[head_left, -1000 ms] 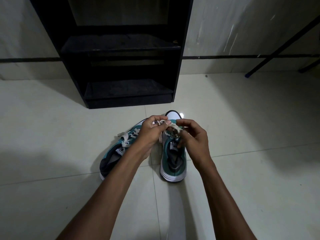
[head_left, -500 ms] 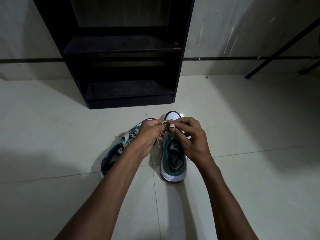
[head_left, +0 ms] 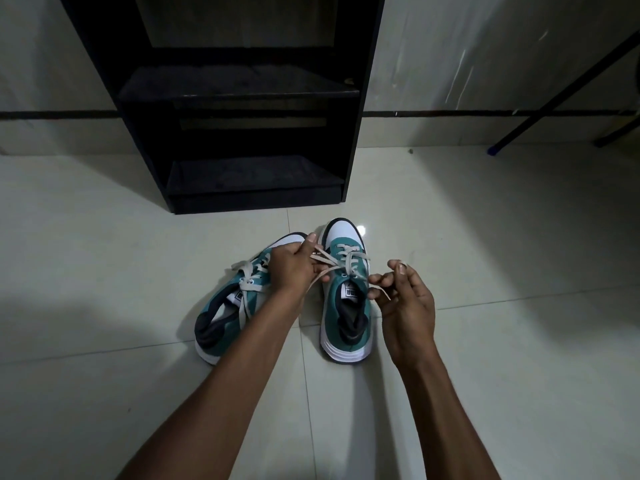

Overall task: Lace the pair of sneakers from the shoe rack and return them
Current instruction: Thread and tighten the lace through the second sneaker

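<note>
Two teal and white sneakers stand on the tiled floor in front of a black shoe rack. The left sneaker leans on its side with its beige lace tied loosely. Upright beside it is the right sneaker, its beige lace threaded through the eyelets. My left hand grips one end of that lace, pulled to the left over the shoe. On the other side, my right hand pinches the second lace end near the tongue.
The rack's two lower shelves hold nothing visible. A dark metal leg slants down to the floor at the right, by the wall. Pale floor tiles spread around the shoes on all sides.
My hands were together over the right sneaker's laces. They have drawn apart, left hand to the left and right hand to the right, each pulling a lace end taut.
</note>
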